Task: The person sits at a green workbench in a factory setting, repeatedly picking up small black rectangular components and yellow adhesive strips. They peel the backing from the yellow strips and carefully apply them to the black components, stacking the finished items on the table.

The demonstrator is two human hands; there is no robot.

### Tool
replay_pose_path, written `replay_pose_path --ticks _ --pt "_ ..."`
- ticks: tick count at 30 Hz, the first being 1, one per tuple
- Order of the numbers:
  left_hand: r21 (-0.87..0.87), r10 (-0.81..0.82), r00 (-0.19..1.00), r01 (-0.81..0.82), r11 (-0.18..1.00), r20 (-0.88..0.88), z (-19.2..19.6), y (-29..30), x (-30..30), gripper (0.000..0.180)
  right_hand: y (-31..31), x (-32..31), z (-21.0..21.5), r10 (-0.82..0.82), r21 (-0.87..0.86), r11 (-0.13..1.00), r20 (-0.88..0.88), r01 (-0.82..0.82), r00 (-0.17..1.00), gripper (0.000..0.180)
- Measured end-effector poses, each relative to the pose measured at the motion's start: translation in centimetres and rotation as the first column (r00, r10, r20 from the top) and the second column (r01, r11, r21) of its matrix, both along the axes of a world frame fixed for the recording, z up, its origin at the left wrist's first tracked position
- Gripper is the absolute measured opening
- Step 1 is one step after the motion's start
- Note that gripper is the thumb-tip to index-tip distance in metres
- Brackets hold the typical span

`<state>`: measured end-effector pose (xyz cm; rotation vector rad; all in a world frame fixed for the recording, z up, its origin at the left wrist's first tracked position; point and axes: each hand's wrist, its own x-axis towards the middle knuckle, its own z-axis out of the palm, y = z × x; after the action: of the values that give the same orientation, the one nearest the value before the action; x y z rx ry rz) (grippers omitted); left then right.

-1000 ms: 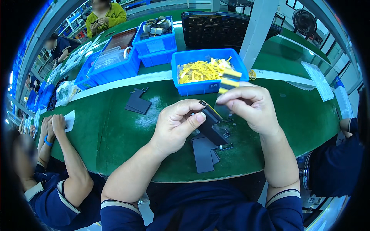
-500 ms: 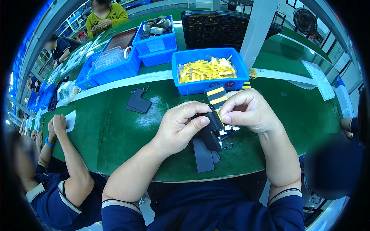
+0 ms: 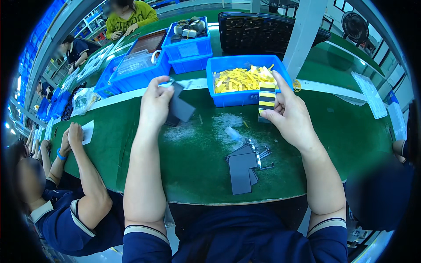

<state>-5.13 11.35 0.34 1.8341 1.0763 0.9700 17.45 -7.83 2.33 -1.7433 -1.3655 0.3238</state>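
Note:
My left hand (image 3: 154,105) is stretched out to the left and pinches a flat dark grey plate (image 3: 180,107) above another grey piece lying on the green table (image 3: 131,144). My right hand (image 3: 287,116) is raised near the blue bin of yellow strips (image 3: 242,81) and holds a strip with yellow and black stripes (image 3: 266,97) upright between thumb and fingers. In front of me lies a small stack of dark grey plates (image 3: 242,172) with metal clips (image 3: 263,154) at its right side.
Two more blue bins (image 3: 139,66) (image 3: 188,46) stand at the back left and a black crate (image 3: 258,30) behind the strip bin. A white pillar (image 3: 302,37) rises at the right. Another person's forearms (image 3: 74,149) rest on the table at my left. Papers (image 3: 368,94) lie far right.
My hands, which worked together on a grey plate over the stack, have parted. The left has carried the plate out to the left; the right has lifted the striped strip.

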Motion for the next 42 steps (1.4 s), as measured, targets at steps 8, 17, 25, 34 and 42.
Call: replay_pose_path --ticks 8,17,25,34,42 --pt "0.549 0.435 0.766 -0.13 0.826 -0.474 -0.7 0.1 -0.7 0.032 0.8 0.3 -1.2 0.096 0.112 0.993 -0.483 -0.048 0.871 0.039" --pt "0.38 -0.513 0.858 0.467 0.798 0.023 0.5 -10.2 5.4 0.029 0.0 -2.1 -1.2 0.355 0.342 0.932 -0.785 -0.122 0.508 0.024" --pt "-0.229 -0.5 0.795 0.587 0.777 0.344 -0.5 -8.6 5.4 0.026 0.0 -1.5 -0.5 0.361 0.469 0.882 -0.722 0.034 0.589 0.024" --pt "0.301 -0.282 0.765 0.522 0.798 -0.58 -0.1 -9.2 5.0 0.047 -0.7 -1.3 0.4 0.206 0.356 0.934 -0.607 0.031 0.768 0.023" --pt "0.298 -0.431 0.582 0.77 0.564 -0.69 2.6 -14.0 3.5 0.085 -0.6 -1.5 0.1 0.119 0.341 0.939 -0.418 0.034 0.901 0.015"
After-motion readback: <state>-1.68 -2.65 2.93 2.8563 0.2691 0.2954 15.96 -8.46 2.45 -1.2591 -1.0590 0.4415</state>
